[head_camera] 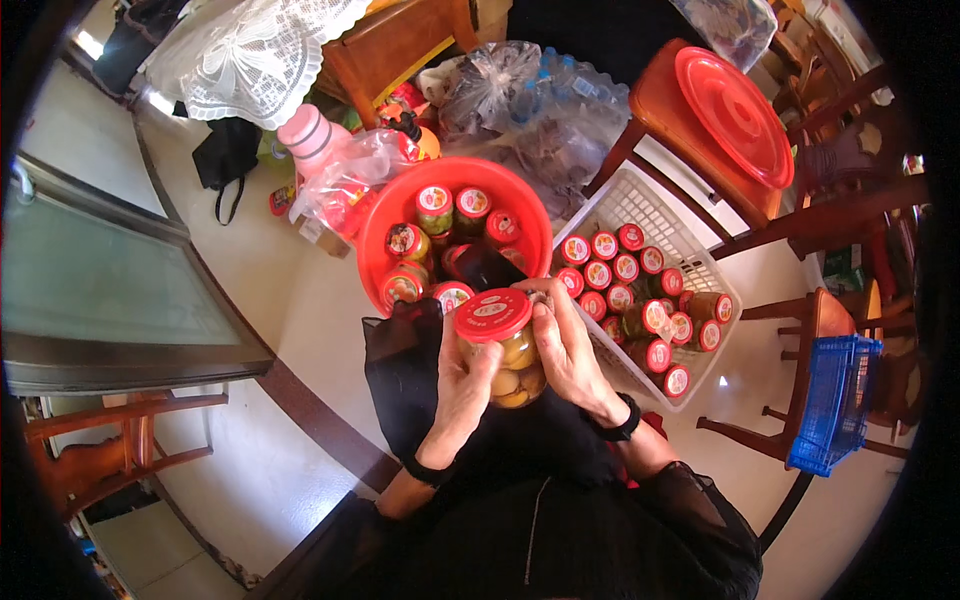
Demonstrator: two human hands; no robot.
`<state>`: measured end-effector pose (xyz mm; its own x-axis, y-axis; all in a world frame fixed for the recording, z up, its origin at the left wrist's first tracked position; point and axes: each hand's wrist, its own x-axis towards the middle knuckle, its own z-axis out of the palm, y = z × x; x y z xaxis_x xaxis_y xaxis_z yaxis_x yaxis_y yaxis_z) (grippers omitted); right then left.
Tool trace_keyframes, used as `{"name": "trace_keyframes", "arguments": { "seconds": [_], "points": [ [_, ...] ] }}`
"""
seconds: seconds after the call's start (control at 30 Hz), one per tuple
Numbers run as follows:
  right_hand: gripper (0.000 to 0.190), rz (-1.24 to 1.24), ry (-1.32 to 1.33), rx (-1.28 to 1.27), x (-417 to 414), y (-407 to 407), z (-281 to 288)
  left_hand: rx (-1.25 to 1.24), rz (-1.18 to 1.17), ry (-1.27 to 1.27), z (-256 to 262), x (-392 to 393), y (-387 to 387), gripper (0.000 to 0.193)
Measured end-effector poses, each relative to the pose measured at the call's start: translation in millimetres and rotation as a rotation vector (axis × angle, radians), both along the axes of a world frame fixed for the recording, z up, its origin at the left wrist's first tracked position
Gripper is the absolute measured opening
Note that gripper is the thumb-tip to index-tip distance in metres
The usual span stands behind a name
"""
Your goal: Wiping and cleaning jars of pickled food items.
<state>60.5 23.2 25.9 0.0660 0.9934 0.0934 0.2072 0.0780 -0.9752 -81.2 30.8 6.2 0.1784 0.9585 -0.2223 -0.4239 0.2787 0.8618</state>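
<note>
A glass jar (517,360) with a red lid and round yellowish pieces inside is held upright before my chest. My left hand (466,379) grips its left side, the thumb across the front. Around its right side is my right hand (570,349), whose fingertips seem to pinch something small and greyish beside the lid; I cannot tell what. Just beyond the hands stands a red plastic tub (375,217) holding several lidded jars and a dark object. To the right, a white plastic crate (694,266) contains many red-lidded jars, some lying on their sides.
A wooden chair (652,94) bearing a red plastic lid (731,116) stands behind the crate. Bagged plastic bottles (562,86) lie beyond the tub, a pink container (311,139) at its left. A blue basket (832,405) rests on another chair at right. A glass-paned door (112,277) is left.
</note>
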Motion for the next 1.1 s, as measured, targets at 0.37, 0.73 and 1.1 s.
{"name": "trace_keyframes", "arguments": {
  "seconds": [0.37, 0.73, 1.1],
  "points": [
    [0.049, 0.09, 0.247, -0.117, -1.0, 5.2, -14.7, 0.011, -0.115, -0.103, -9.4, -5.7, -3.3, 0.06],
    [0.06, -0.019, -0.866, 0.494, -34.5, -43.0, -3.9, -0.251, 0.071, -0.352, -35.1, -12.8, -3.0, 0.037],
    [0.027, -0.074, 0.562, -0.152, -28.3, -18.4, -15.3, -0.189, 0.242, -0.319, -15.7, -4.6, -9.1, 0.061]
  ]
}}
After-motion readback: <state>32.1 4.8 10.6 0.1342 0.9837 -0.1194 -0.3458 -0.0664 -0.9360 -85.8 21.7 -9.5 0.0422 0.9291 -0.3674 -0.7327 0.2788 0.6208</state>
